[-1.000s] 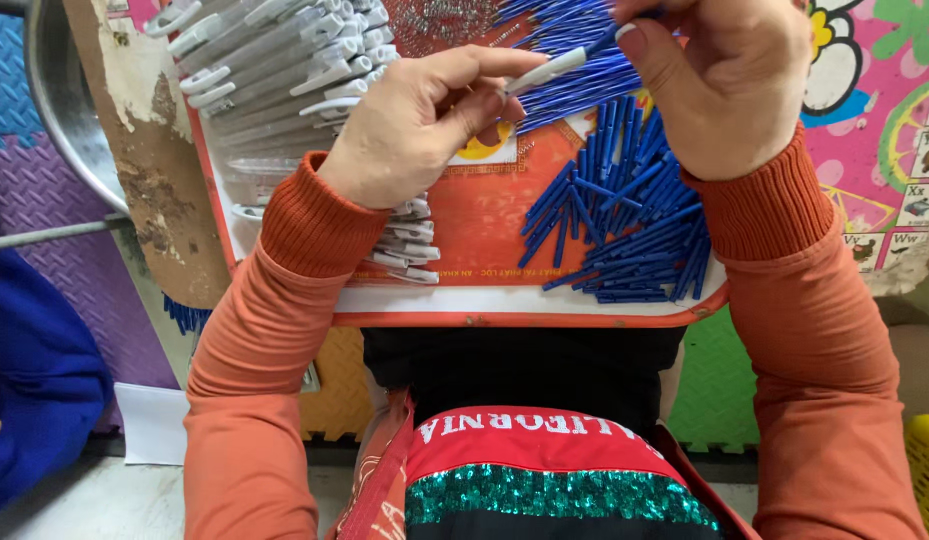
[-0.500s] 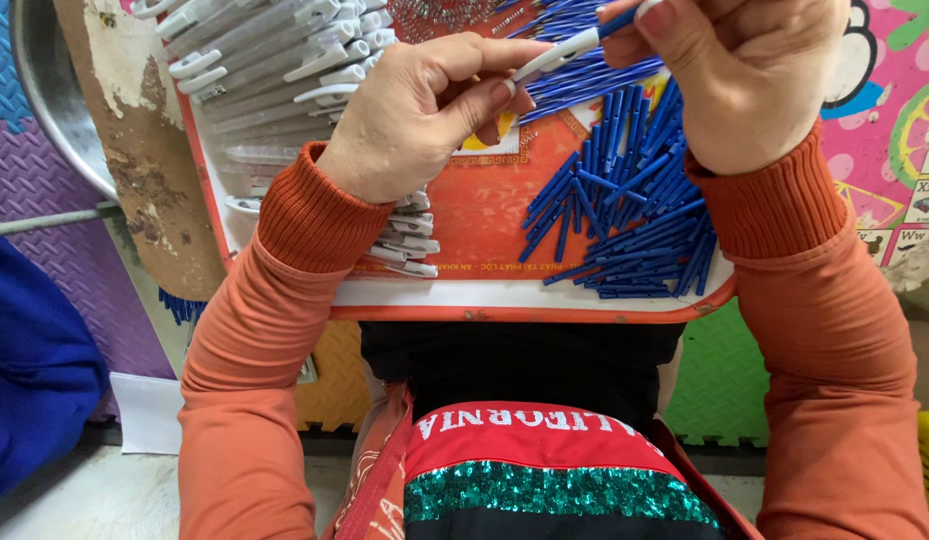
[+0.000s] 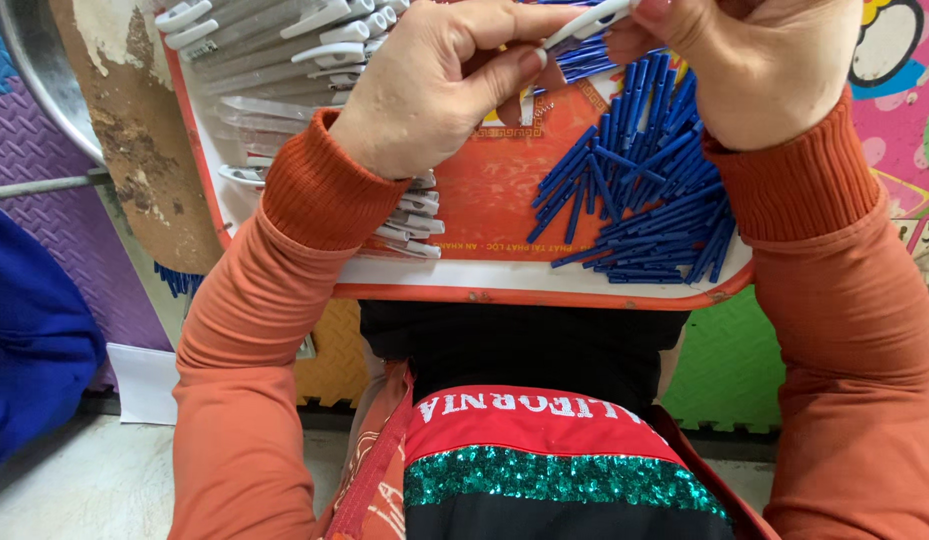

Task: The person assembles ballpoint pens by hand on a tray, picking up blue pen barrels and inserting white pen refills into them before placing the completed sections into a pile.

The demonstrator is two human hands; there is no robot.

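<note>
Left hand: the left hand [image 3: 439, 85] sits at about 11 o'clock over the tray, fingers curled in, thumb and fingertips pinching the lower end of a white pen barrel [image 3: 584, 22].
Right hand: the right hand [image 3: 759, 65] is at 1 o'clock, fingers bent together and closed on the upper end of the same barrel near the top edge of the view.
Pen barrel: it runs tilted between the two hands, touching both, raised above the tray at 12 o'clock.
Blue refills: a loose heap of blue pen refills [image 3: 649, 215] lies on the tray at 2 o'clock, under and just beside the right wrist.
White pens: a stack of white pens with clips [image 3: 269, 35] lies at 10 o'clock, partly behind the left hand; a few more pens [image 3: 412, 225] show below the left wrist.
Tray: a red tray with a white rim [image 3: 544, 280] rests across the person's lap.
Sleeves: both arms wear orange ribbed sleeves [image 3: 244, 330].
Surroundings: purple foam mat [image 3: 44, 200] at 9 o'clock; green mat [image 3: 724, 370] at 4 o'clock.
</note>
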